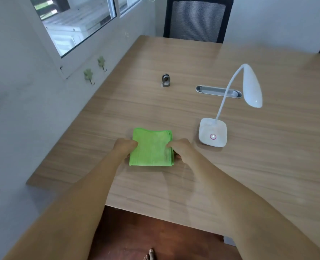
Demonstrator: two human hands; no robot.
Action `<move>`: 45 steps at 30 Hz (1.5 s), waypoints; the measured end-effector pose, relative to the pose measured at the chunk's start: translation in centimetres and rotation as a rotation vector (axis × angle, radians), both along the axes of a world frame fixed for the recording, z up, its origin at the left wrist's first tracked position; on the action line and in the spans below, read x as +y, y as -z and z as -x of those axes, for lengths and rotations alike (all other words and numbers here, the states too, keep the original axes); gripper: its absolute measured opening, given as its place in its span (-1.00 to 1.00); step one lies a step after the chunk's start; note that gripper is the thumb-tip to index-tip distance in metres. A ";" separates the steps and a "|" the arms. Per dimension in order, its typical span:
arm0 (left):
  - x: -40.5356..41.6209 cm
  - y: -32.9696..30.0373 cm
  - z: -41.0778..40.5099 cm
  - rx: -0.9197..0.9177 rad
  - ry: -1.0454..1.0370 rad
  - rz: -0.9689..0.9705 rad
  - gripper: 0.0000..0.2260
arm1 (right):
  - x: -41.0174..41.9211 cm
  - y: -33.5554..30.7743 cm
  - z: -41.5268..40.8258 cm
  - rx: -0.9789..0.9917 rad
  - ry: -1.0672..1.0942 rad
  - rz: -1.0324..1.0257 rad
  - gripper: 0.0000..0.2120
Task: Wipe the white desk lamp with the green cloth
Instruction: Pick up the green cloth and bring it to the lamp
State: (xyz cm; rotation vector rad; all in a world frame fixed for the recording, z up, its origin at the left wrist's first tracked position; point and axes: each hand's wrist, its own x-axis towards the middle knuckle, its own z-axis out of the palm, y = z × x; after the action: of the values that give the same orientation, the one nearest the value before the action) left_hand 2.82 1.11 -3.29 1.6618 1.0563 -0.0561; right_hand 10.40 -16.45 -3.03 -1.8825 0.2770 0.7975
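A folded green cloth (150, 147) lies on the wooden desk (249, 175) near its front edge. My left hand (124, 146) pinches the cloth's left edge, and my right hand (180, 148) pinches its right edge. The white desk lamp (213, 132) stands upright to the right of the cloth, apart from both hands. It has a square base with a pink ring button, a thin curved neck and a drooping head (252, 87).
A small grey metal object (165, 80) stands mid-desk behind the cloth. A grey oval cable slot (211, 90) sits behind the lamp. A black mesh chair (197, 18) is at the desk's far side. The wall with hooks (89, 76) borders the left edge.
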 end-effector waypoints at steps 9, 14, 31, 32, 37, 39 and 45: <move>-3.6 -3.7 -0.9 -0.127 0.115 0.226 -0.60 | -5.2 -3.1 0.8 -0.040 0.102 -0.187 -0.59; -6.0 -5.3 -1.9 -0.112 0.401 0.313 -0.49 | -9.2 -4.1 0.4 -0.085 -0.028 -0.182 -0.47; -11.0 -6.9 -5.6 -0.028 0.754 -0.004 -0.70 | -16.7 -5.7 -0.9 -0.369 -0.316 0.228 -0.67; -11.2 -6.9 -5.7 -0.025 0.758 -0.014 -0.78 | -17.0 -5.6 -1.0 -0.367 -0.305 0.233 -0.69; -11.8 -6.4 -5.9 -0.024 0.736 -0.055 -0.77 | -17.9 -5.8 -1.2 -0.305 -0.223 0.158 -0.79; -11.8 -5.7 -6.0 -0.013 0.712 0.026 -0.89 | -18.1 -5.8 -1.1 -0.267 -0.184 0.082 -0.74; -12.9 -4.9 -5.3 0.003 0.569 0.275 -0.93 | -18.4 -4.6 -0.2 -0.040 0.230 -0.294 -0.86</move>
State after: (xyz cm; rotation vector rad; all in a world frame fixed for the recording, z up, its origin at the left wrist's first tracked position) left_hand 8.12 -11.75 1.58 1.6560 0.5198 -0.5503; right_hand 10.60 -34.85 1.59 -1.5562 0.3260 0.6073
